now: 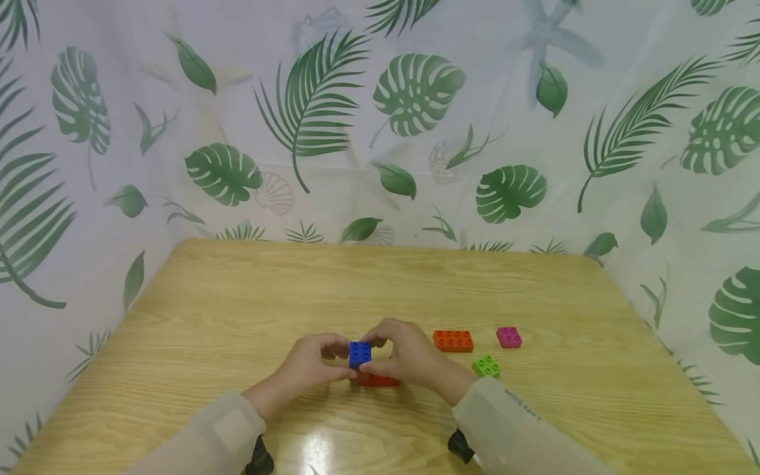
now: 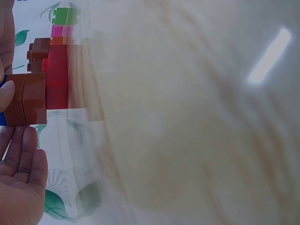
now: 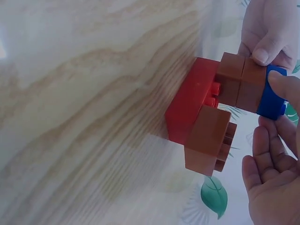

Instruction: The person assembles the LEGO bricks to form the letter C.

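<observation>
A blue brick [image 1: 359, 354] tops two stacked brown bricks [image 3: 241, 84], and this column stands at one end of a long red brick [image 3: 190, 104] on the table. Another brown brick [image 3: 206, 136] sits on the red brick's other end. My right hand [image 1: 410, 355] pinches the blue brick, its thumb on the near face. From the left, my left hand [image 1: 301, 367] pinches the column around the upper brown brick and the blue one. In the head view the hands and the blue brick hide most of the brown bricks.
Right of the hands lie an orange brick [image 1: 453, 341], a pink brick [image 1: 508, 337] and a lime green brick [image 1: 486, 366]. A leaf-patterned cloth [image 1: 332, 198] hangs behind the wooden table [image 1: 249, 290].
</observation>
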Tool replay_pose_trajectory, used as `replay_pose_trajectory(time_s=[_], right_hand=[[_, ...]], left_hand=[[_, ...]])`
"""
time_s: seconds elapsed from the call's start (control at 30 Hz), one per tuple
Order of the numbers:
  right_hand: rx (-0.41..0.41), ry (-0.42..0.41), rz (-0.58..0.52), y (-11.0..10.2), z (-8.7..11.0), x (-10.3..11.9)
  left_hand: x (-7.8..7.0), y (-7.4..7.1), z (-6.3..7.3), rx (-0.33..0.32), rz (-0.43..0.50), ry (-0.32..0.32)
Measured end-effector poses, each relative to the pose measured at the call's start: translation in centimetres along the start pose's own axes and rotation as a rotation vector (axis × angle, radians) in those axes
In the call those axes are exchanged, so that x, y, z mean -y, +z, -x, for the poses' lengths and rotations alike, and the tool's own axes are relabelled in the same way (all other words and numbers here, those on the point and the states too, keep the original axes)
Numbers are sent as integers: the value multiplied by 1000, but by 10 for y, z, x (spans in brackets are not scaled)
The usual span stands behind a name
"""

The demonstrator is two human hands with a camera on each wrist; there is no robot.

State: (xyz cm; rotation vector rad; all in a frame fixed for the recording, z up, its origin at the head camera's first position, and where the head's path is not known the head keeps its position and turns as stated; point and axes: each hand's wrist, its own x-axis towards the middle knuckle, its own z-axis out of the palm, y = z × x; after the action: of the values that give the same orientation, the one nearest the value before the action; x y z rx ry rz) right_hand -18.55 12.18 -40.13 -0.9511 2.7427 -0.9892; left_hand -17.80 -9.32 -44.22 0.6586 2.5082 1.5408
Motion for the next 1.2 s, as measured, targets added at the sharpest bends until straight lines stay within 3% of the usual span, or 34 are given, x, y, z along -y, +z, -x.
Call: replay_pose_trajectory(time_s=[0.23, 0.73, 1.2], right_hand=[[-7, -1, 12, 1, 1, 0], [-44, -6, 12, 5, 2, -4], [-102, -59, -47, 14, 7, -13]], left_hand=[[-2, -1, 0, 1, 1, -5], [-6, -1, -1, -79, 75, 55], [-8, 0, 1, -82, 102, -23]])
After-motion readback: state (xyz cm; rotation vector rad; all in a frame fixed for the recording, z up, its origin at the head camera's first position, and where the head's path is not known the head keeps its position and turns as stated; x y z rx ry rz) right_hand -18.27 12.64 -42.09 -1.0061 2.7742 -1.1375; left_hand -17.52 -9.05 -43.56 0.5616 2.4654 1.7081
